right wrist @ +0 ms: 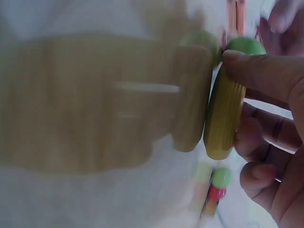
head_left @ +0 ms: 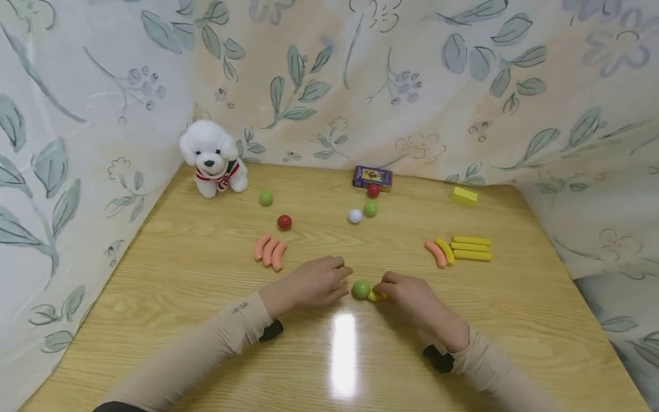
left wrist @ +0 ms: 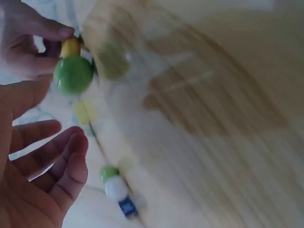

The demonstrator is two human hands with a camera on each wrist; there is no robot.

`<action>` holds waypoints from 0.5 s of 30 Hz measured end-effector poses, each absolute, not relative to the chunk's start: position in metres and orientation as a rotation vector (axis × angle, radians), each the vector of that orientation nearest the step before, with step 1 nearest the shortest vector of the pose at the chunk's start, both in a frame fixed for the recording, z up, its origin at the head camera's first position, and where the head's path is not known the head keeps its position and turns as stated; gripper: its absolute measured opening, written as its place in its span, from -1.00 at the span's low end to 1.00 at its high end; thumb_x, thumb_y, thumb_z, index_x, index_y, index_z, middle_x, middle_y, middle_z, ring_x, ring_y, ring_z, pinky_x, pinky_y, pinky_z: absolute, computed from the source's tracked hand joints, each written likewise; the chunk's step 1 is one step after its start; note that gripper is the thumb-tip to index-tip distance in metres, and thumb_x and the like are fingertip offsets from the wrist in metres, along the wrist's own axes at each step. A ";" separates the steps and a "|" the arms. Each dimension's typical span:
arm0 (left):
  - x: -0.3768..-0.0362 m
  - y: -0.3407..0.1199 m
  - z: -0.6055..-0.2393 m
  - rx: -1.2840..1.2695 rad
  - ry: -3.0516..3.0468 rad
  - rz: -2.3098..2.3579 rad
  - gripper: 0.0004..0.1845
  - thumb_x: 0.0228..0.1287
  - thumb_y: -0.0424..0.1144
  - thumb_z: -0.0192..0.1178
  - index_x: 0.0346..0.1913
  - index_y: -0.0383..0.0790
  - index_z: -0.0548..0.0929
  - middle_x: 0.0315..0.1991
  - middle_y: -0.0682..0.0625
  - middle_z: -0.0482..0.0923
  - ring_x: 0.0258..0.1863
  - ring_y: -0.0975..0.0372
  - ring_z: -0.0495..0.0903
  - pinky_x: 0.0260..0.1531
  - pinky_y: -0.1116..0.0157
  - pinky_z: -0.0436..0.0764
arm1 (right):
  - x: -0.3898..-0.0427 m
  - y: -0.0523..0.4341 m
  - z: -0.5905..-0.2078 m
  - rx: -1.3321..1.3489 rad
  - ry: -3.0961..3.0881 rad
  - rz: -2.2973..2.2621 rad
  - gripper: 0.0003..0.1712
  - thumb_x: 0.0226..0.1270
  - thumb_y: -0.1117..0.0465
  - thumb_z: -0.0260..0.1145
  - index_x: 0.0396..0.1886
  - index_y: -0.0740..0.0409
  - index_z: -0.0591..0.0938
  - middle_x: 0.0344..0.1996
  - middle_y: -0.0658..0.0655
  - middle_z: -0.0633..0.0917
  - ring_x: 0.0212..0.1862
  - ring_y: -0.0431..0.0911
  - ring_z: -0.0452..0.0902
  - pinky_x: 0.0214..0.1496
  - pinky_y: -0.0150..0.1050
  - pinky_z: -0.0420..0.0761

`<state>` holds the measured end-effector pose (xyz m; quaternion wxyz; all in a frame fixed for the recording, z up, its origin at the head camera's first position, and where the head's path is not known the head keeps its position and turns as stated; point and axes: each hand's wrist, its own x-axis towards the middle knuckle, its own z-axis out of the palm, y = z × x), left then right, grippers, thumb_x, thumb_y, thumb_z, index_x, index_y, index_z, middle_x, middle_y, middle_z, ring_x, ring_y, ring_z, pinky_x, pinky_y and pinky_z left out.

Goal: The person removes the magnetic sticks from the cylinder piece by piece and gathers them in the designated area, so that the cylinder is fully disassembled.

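A short yellow stick with rounded ends (right wrist: 222, 114) lies on the table, pinched between the thumb and fingers of my right hand (head_left: 414, 300). Its far end meets a glossy green ball (head_left: 361, 289), which sits on the table between the two hands. To the left of that ball is my left hand (head_left: 314, 283), its fingers loosely bent and holding nothing. In the left wrist view the left palm (left wrist: 28, 199) shows bare, a little apart from the ball. Most of the stick is hidden by the right hand in the head view.
Three pink curved sticks (head_left: 270, 252) lie left; a pink and a yellow curved stick (head_left: 445, 252) lie right beside three straight yellow sticks (head_left: 471, 248). Farther back are red, green and white balls (head_left: 354, 216), a small box (head_left: 373, 177), a yellow block (head_left: 464, 196) and a plush dog (head_left: 211, 157).
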<state>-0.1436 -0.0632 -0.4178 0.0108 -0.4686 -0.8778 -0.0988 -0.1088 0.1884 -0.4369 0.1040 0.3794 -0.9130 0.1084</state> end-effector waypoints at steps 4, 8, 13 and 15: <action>-0.143 -0.046 -0.424 -1.567 -2.711 -0.326 -0.70 0.30 -0.08 0.25 0.00 -0.17 0.65 -0.24 0.01 0.53 -0.34 0.27 0.48 -0.30 0.36 0.52 | -0.099 0.176 -0.441 1.131 -2.707 0.349 -0.80 0.02 0.16 0.55 -0.32 0.02 0.73 -0.47 -0.09 0.59 -0.57 -0.39 0.30 -0.55 -0.52 0.36; -0.141 -0.039 -0.428 -1.642 -2.635 -0.328 -0.90 0.26 -0.18 0.27 -0.25 -0.12 0.65 -0.35 0.05 0.47 -0.41 0.30 0.40 -0.35 0.40 0.45 | -0.099 0.176 -0.444 1.134 -2.681 0.326 -0.82 0.02 0.16 0.55 -0.37 0.00 0.72 -0.49 -0.10 0.57 -0.58 -0.39 0.26 -0.58 -0.53 0.32; -0.147 -0.041 -0.422 -1.578 -2.682 -0.314 -0.89 0.28 -0.22 0.28 -0.21 -0.17 0.64 -0.30 0.01 0.50 -0.38 0.28 0.45 -0.35 0.40 0.49 | -0.102 0.184 -0.442 1.106 -2.685 0.279 -0.86 0.06 0.15 0.54 -0.43 -0.03 0.70 -0.51 -0.11 0.55 -0.58 -0.37 0.29 -0.56 -0.48 0.38; -0.153 -0.042 -0.420 -1.510 -2.719 -0.307 -0.85 0.30 -0.23 0.27 -0.14 -0.20 0.64 -0.25 -0.01 0.52 -0.34 0.26 0.48 -0.31 0.38 0.53 | -0.103 0.189 -0.441 1.088 -2.706 0.273 -0.87 0.07 0.15 0.53 -0.42 -0.02 0.71 -0.51 -0.11 0.55 -0.57 -0.36 0.32 -0.55 -0.46 0.40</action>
